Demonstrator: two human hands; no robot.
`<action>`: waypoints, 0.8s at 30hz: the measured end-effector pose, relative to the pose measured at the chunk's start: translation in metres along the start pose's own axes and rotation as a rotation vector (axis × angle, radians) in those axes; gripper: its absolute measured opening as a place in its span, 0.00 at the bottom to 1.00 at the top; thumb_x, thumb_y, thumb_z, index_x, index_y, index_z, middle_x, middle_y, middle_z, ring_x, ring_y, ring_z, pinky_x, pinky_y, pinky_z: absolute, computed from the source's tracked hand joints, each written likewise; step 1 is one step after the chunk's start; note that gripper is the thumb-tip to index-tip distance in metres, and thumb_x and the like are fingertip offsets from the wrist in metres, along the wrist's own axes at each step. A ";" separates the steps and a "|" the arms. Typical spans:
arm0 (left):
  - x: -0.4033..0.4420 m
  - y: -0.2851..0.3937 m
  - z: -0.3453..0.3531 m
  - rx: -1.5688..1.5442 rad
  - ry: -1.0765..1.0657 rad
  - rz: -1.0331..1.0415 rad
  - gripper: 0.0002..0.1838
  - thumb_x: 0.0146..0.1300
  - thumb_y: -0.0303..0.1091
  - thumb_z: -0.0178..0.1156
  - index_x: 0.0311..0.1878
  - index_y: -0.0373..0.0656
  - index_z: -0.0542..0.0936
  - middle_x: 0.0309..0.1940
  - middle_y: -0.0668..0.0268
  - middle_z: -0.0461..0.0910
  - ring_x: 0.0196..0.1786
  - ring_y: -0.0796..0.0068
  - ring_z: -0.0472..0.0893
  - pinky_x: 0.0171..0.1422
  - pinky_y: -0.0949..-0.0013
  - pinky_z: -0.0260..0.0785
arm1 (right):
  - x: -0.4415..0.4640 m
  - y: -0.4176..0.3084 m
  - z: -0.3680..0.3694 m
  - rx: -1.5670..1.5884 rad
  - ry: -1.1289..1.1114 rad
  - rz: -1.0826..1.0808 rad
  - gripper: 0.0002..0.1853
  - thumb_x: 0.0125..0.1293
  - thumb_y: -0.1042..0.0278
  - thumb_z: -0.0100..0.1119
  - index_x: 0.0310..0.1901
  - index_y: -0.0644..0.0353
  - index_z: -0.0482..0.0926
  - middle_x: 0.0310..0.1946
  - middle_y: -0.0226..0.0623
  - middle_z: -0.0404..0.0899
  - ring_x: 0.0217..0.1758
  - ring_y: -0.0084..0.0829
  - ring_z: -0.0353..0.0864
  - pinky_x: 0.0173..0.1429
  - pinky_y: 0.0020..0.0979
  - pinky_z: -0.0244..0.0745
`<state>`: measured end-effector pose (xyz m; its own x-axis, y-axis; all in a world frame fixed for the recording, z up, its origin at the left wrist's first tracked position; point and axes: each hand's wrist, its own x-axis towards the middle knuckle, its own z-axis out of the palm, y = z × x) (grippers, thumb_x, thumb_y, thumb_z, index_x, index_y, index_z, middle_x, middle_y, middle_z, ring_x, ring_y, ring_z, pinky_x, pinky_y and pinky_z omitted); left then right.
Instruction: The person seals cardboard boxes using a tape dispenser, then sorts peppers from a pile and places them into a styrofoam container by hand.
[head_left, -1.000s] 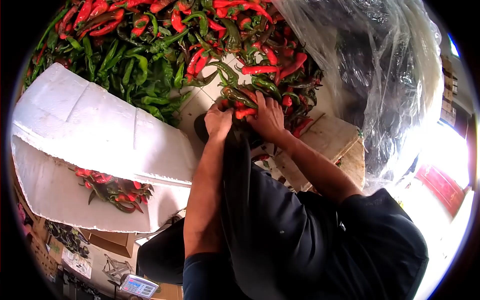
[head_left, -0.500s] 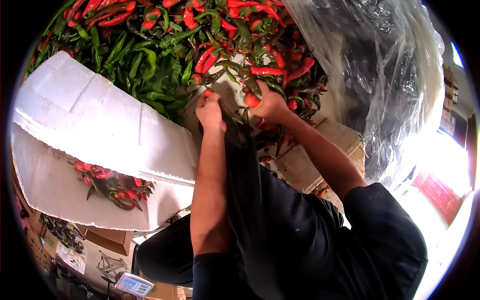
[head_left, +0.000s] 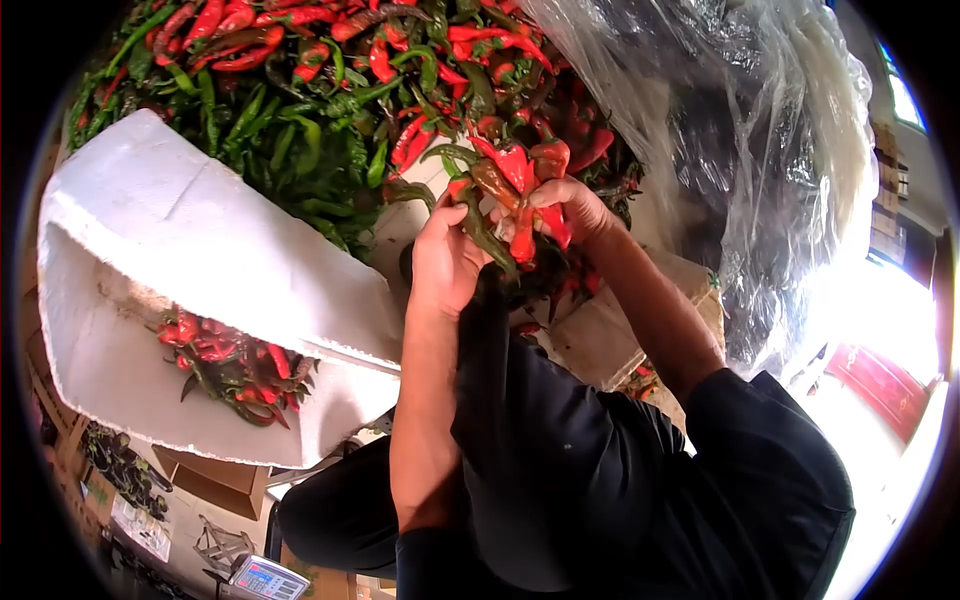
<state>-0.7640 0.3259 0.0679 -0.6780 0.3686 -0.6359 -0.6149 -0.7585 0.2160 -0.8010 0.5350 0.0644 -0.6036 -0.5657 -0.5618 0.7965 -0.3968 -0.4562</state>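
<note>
Several chili peppers, red and brownish green, are gathered between my two hands above the pile. My left hand (head_left: 446, 258) is closed around a dark green chili pepper (head_left: 484, 236) with a reddish one by its thumb. From the other side, my right hand (head_left: 576, 205) grips a bunch of red chili peppers (head_left: 516, 170), some pointing up and some hanging down. The fingertips are partly covered by the peppers. Behind the hands spreads a large heap of red chili peppers (head_left: 380, 60) and green chili peppers (head_left: 280, 145).
A white foam box (head_left: 200, 250) on the left contains more chili peppers (head_left: 225, 355). Clear plastic sheeting (head_left: 760, 150) drapes at the right. A foam piece (head_left: 600, 340) lies by my right forearm. Lower left are a cardboard box (head_left: 215, 480) and a digital scale (head_left: 268, 578).
My hands have come closer together, and a bunch of red and brownish chili peppers now shows between them. Both were lower among the peppers before, with fewer peppers visible in them.
</note>
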 end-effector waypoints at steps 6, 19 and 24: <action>-0.105 0.060 0.047 0.364 0.080 0.699 0.27 0.68 0.31 0.53 0.70 0.40 0.67 0.50 0.65 0.79 0.49 0.73 0.79 0.53 0.67 0.74 | 0.020 -0.015 0.163 -0.399 -0.108 -0.294 0.33 0.52 0.74 0.74 0.62 0.64 0.74 0.45 0.37 0.84 0.46 0.26 0.84 0.49 0.29 0.82; -0.330 0.146 -0.069 1.553 1.626 0.822 0.20 0.72 0.35 0.57 0.64 0.39 0.78 0.68 0.53 0.71 0.70 0.56 0.72 0.68 0.57 0.72 | 0.063 0.017 0.223 -1.088 0.003 -0.395 0.19 0.62 0.54 0.65 0.50 0.56 0.84 0.40 0.41 0.86 0.42 0.36 0.88 0.47 0.34 0.82; -0.252 0.107 -0.034 0.841 0.895 1.101 0.20 0.72 0.25 0.54 0.65 0.29 0.74 0.59 0.49 0.79 0.64 0.61 0.78 0.69 0.57 0.72 | 0.132 0.052 0.032 -1.538 0.614 -0.314 0.20 0.61 0.59 0.63 0.51 0.60 0.81 0.42 0.51 0.86 0.50 0.52 0.85 0.56 0.47 0.80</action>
<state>-0.6451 0.1337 0.2261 -0.6595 -0.7501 -0.0491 -0.2602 0.1665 0.9511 -0.8378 0.4164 -0.0115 -0.9394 -0.1147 -0.3229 0.1045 0.8015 -0.5887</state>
